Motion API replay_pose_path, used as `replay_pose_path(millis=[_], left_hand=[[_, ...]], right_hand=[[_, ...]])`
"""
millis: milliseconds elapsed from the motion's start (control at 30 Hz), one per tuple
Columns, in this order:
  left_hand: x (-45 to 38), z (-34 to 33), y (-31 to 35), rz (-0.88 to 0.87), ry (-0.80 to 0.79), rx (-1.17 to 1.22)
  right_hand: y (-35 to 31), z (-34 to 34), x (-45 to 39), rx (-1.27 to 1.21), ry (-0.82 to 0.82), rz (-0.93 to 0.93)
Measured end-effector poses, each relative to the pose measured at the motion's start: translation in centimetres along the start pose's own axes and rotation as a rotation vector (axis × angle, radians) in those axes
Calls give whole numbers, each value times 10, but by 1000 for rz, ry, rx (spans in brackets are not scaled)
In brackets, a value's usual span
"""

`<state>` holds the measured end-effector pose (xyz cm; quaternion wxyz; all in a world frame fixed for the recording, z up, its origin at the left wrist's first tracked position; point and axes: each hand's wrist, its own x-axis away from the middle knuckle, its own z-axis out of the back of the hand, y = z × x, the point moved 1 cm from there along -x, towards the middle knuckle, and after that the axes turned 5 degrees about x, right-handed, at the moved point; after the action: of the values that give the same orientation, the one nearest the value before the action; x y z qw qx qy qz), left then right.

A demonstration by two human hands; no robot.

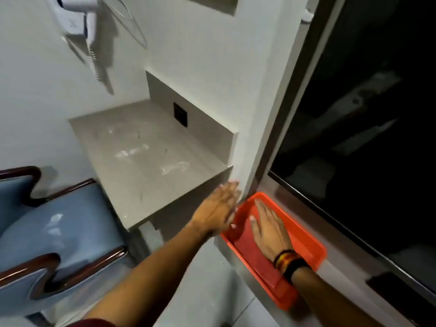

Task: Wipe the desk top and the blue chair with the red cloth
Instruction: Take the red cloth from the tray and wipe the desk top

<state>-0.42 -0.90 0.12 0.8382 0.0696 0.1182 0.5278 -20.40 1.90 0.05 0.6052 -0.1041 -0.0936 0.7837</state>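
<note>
The grey desk top point(151, 159) juts from the white wall and carries white smears and dust. The blue chair point(56, 234) with dark wood trim stands at the lower left, with pale marks on its seat. The red cloth point(253, 257) lies flat inside an orange tray point(309, 241) on the window ledge. My right hand point(270, 228) rests flat on the cloth, fingers spread. My left hand point(218, 208) is stretched out, fingers straight, beside the tray's near-left rim and below the desk's front corner, holding nothing.
A white wall-mounted hair dryer point(77, 22) hangs above the desk. A dark socket point(180, 114) sits in the desk's back panel. The dark window point(365, 126) fills the right. A black flat object point(398, 291) lies on the ledge.
</note>
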Motion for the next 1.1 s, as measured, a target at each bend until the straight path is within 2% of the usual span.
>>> replay_pose_path(millis=[100,200,300,433,567,733,833,967,1033,1100], left_hand=[[-15,-42,34,-29,-243,95],[-26,-76,60,122,-432,135],[-38,-92,73,268,-493,82],[-51,-90,78,381,-479,95],[-59,-72,73,387,-502,72],[-77,-20,51,525,-664,324],[-88,27,3,594,-639,427],[-80,85,-96,712,-457,633],[-71,101,-150,755,-296,702],[-62,111,-200,775,-53,722]], right_hand=[[46,-23,27,29,-146,-146],[67,-44,42,37,-295,-261],[76,-56,37,75,-378,-296],[85,-59,34,125,-373,-336],[94,-53,23,-61,-393,-343],[81,-42,8,-520,-277,-409],[46,-13,-18,-800,-247,-403],[-30,-1,-80,-1084,-359,-293],[-77,-16,-120,-1150,-377,-319],[-122,-37,-157,-1244,-399,-391]])
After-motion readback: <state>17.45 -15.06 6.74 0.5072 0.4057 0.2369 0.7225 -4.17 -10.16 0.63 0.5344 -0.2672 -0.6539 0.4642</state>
